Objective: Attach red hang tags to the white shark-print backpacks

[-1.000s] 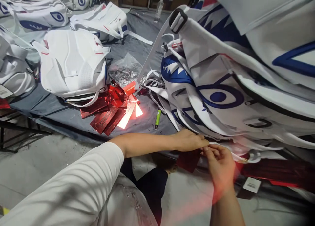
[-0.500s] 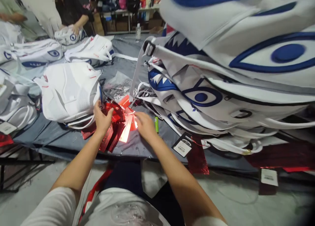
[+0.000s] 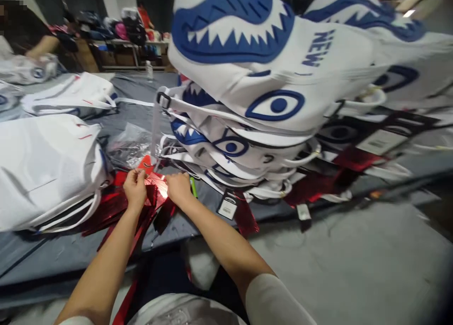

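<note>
Two hands [image 3: 135, 190], one green lighter [image 3: 193, 187], one clear plastic bag [image 3: 129, 147], one water bottle [image 3: 149, 71]

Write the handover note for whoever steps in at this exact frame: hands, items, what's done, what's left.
Left hand: fingers pinched on a red foil tag from the tag pile.
Right hand: on the same tag, beside the green lighter.
Backpack stack to the right; several bags there already carry hanging tags.
White backpack on the left shows no tag.
Left: the loose tags in the pile are unattached.
</note>
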Motion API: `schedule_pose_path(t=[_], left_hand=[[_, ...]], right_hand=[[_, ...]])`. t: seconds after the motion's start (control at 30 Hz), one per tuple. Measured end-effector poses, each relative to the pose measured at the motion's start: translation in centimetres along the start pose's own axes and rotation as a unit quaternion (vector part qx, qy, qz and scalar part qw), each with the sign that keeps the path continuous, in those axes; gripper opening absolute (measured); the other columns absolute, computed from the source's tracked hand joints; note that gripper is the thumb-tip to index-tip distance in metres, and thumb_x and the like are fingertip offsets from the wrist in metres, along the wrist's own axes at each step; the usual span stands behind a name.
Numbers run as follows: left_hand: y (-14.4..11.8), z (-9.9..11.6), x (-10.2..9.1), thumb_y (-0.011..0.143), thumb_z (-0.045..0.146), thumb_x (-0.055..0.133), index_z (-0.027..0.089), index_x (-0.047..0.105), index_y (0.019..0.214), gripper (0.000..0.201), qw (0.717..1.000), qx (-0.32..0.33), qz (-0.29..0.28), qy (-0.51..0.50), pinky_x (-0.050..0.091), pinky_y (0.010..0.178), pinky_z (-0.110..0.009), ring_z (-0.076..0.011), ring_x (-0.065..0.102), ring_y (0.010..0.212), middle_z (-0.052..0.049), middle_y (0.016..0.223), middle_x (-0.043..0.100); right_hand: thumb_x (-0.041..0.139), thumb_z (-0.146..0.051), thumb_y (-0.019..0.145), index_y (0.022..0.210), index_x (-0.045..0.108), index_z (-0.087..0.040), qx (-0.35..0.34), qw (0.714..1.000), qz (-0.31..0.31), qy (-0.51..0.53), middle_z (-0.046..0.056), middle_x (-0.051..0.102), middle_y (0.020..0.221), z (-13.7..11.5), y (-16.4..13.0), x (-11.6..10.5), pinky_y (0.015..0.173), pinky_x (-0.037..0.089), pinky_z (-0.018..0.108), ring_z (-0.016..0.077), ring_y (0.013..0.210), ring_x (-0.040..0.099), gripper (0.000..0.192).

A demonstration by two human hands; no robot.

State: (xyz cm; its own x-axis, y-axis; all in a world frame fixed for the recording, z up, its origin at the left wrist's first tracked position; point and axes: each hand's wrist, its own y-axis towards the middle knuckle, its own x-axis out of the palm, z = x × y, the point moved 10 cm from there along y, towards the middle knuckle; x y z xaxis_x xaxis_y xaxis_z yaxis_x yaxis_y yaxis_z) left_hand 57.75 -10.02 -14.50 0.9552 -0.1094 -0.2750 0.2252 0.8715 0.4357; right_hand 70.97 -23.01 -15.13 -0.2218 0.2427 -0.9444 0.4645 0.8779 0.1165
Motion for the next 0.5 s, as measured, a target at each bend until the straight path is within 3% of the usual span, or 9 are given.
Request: schedule_pose_path(t=[0.07,0.13,0.23,0.27,0.3,0.33,0.4,0.47,0.5], left_hand=[[-0.1,0.2,-0.1,0.088,0.038,0.048,0.013,0.06,0.097,0.029,0.999,-0.007,0.04,0.013,0.054,0.077,-0.03,-0.017,0.064,0.075,-0.004,0.081,0.066],[-0.3,1.7,-0.1,0.086,0.039,0.054,0.011,0.057,0.116,0.041,0.997,0.019,0.05,0.055,0.053,0.093,-0.039,-0.023,0.066,0.095,-0.011,0.103,0.068],[-2.5,7.2,-0.5,0.078,0.044,0.071,0.007,0.037,0.147,0.085,0.977,0.143,0.074,0.142,0.024,0.121,-0.054,-0.0367,0.037,0.142,-0.025,0.151,0.041],[-4.0,9.3,-0.3,0.078,0.045,0.072,0.007,0.034,0.15,0.089,0.968,0.187,0.08,0.147,0.019,0.123,-0.054,-0.037,0.03,0.147,-0.025,0.155,0.036],[-5.6,11.0,0.6,0.081,0.045,0.07,0.009,0.039,0.148,0.082,0.965,0.221,0.059,0.131,0.022,0.123,-0.052,-0.0353,0.033,0.146,-0.022,0.154,0.039],[-7.4,12.3,2.2,0.086,0.044,0.066,0.013,0.048,0.143,0.067,0.967,0.238,0.002,0.097,0.03,0.119,-0.049,-0.0321,0.043,0.14,-0.018,0.146,0.05],[-11.3,13.4,7.3,0.091,0.039,0.058,0.019,0.065,0.123,0.038,0.959,0.214,-0.184,0.016,0.049,0.103,-0.04,-0.0245,0.065,0.114,-0.009,0.119,0.07],[-15.8,13.3,12.2,0.092,0.035,0.055,0.021,0.072,0.107,0.026,0.925,0.155,-0.346,-0.039,0.056,0.086,-0.033,-0.0199,0.071,0.092,-0.004,0.099,0.076],[-17.6,13.3,13.9,0.091,0.034,0.057,0.021,0.074,0.102,0.024,0.911,0.135,-0.386,-0.053,0.056,0.081,-0.03,-0.0186,0.071,0.086,-0.002,0.094,0.076]], right_hand=[[0.051,-0.016,0.095,0.099,0.072,-0.019,0.085,0.996,-0.025,0.007,0.011,0.074,0.098,4.3,-1.7,-0.3,0.082,0.038,0.035,0.0255,0.095,0.066,0.022],[0.051,-0.018,0.096,0.097,0.072,-0.021,0.148,0.986,-0.006,0.071,0.008,0.075,0.093,8.2,-4.1,-0.8,0.075,0.04,0.032,0.0237,0.09,0.067,0.022],[0.052,-0.018,0.094,0.098,0.07,-0.024,0.178,0.943,0.073,0.272,0.0,0.074,0.079,11.6,-8.3,-1.0,0.07,0.042,0.028,0.0201,0.08,0.068,0.019],[0.054,-0.018,0.092,0.098,0.069,-0.024,0.177,0.918,0.095,0.341,-0.001,0.073,0.074,12.1,-9.8,-0.8,0.068,0.043,0.027,0.0191,0.075,0.068,0.018],[0.054,-0.019,0.091,0.098,0.068,-0.023,0.175,0.892,0.114,0.402,-0.003,0.071,0.071,12.4,-11.1,-0.5,0.067,0.043,0.026,0.0182,0.07,0.067,0.016],[0.055,-0.02,0.09,0.097,0.068,-0.022,0.171,0.866,0.13,0.452,-0.003,0.07,0.069,12.5,-12.4,-0.2,0.065,0.044,0.026,0.0175,0.066,0.066,0.015],[0.054,-0.025,0.089,0.093,0.067,-0.021,0.154,0.831,0.158,0.511,-0.003,0.068,0.068,12.4,-14.6,0.1,0.062,0.044,0.026,0.0167,0.062,0.063,0.014],[0.053,-0.027,0.088,0.091,0.067,-0.021,0.142,0.815,0.192,0.528,-0.002,0.068,0.072,12.8,-16.6,-0.2,0.063,0.044,0.026,0.0165,0.065,0.062,0.016],[0.052,-0.027,0.087,0.089,0.067,-0.02,0.141,0.812,0.206,0.527,-0.001,0.068,0.074,13.3,-17.5,-0.5,0.064,0.045,0.026,0.0165,0.066,0.062,0.017]])
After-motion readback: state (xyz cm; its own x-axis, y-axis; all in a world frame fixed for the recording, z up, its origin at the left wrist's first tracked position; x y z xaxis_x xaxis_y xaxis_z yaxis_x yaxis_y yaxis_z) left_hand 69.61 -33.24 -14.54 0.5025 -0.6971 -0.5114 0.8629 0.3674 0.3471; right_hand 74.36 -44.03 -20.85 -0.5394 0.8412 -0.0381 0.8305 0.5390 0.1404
